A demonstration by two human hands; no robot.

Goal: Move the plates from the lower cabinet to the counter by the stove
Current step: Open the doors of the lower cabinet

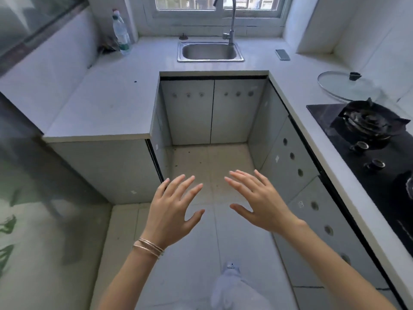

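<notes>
- The left hand (172, 211) and right hand (257, 204) hovered side by side above the floor, fingers (184, 187) spread and released, grasping nothing.
- No plates were visible. They were presumably behind the closed pale grey lower cabinet doors (212, 110); which door could not be told.
- Plates were judged rigid, slippery, breakable and heavy when stacked: support opposite rims from beneath with both hands.
- Destination: the white worktop (297, 101) beside the black glass gas stove (368, 130).

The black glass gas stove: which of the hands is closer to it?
Right. The right hand hovers open over the pale tiled floor, on the side of the black glass gas stove; the left hand hovers beside it, farther away.
</notes>
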